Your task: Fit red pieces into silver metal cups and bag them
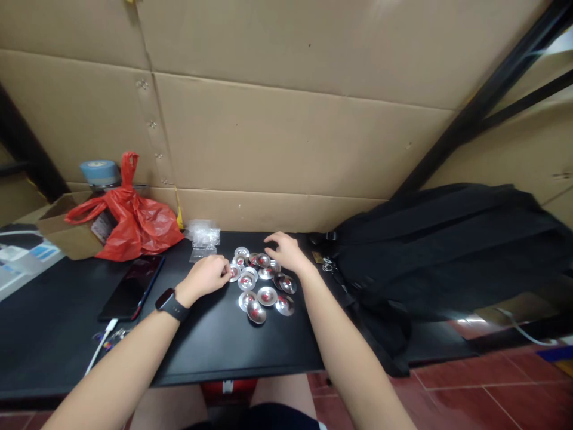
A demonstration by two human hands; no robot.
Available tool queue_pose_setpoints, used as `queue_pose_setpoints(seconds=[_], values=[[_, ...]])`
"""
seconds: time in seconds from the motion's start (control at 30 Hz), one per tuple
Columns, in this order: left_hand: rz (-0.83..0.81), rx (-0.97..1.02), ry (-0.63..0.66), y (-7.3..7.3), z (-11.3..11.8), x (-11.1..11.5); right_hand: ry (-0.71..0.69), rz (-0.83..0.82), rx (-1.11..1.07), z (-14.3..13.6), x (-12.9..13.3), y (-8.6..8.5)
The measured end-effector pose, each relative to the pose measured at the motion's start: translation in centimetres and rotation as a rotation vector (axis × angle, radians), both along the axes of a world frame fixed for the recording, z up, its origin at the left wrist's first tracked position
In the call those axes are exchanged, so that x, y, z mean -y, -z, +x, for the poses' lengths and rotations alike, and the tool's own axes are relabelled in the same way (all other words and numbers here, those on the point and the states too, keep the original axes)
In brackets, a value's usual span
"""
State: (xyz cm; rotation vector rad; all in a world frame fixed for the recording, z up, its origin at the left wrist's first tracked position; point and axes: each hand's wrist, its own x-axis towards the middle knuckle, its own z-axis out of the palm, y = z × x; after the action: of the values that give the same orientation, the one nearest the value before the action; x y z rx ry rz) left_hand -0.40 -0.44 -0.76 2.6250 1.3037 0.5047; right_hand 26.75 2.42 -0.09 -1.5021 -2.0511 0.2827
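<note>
Several small round silver metal dishes with red centres (267,297) lie in a loose group on the black table (201,352), some overlapping. My left hand (209,275), with a dark watch on the wrist, is at the left side of the group. Its fingers are curled together at the edge of one dish (234,273); whether they grip it is hard to make out. My right hand (285,251) hovers at the back right of the group, thumb and fingers apart, with nothing visible between them. Small clear plastic bags (206,235) lie behind my left hand.
On the left are a phone (132,288) with a white cable (101,346), a red plastic bag (138,230), a cardboard box (71,239) and a blue-topped container (99,172). A black backpack (439,251) fills the right side. Cardboard panels (277,149) stand behind the table.
</note>
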Motion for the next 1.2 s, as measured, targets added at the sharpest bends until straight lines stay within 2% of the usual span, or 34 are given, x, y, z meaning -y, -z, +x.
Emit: queue_pose_setpoints(seconds=[0.17, 0.3, 0.47, 0.63, 0.8, 0.9, 1.0, 1.1, 1.2], values=[[-0.057, 0.092, 0.011, 0.1, -0.3, -0.4, -0.284, 0.03, -0.063, -4.6, 2.4, -1.1], [-0.06, 0.18, 0.014, -0.5, -0.5, -0.6, -0.509, 0.026, -0.138, -6.3, 3.3, -1.2], [-0.127, 0.391, 0.02, -1.6, -0.7, -0.6, -0.58, -0.042, -0.303, -6.9, 3.4, -1.0], [-0.247, 0.519, 0.089, -2.6, -0.6, -0.2, -0.535, -0.159, -0.581, -7.4, 3.6, -1.0], [-0.227, 0.482, 0.142, -3.6, -1.6, -0.4, -0.508, -0.198, -0.646, -6.7, 3.5, -1.4], [-0.239, 0.361, 0.172, -3.9, -3.3, -1.1, -0.331, -0.111, -0.514, -5.0, 2.6, -1.5], [-0.351, 0.18, 0.259, -3.6, -5.0, -1.9, -0.114, 0.039, -0.287, -2.2, 1.1, -1.1], [-0.424, 0.103, 0.277, -2.9, -5.9, -2.5, 0.042, 0.042, -0.183, 1.0, -0.3, -0.1], [-0.409, 0.094, 0.251, -2.2, -6.3, -2.9, 0.12, -0.022, -0.084, 3.7, -1.2, 1.2]])
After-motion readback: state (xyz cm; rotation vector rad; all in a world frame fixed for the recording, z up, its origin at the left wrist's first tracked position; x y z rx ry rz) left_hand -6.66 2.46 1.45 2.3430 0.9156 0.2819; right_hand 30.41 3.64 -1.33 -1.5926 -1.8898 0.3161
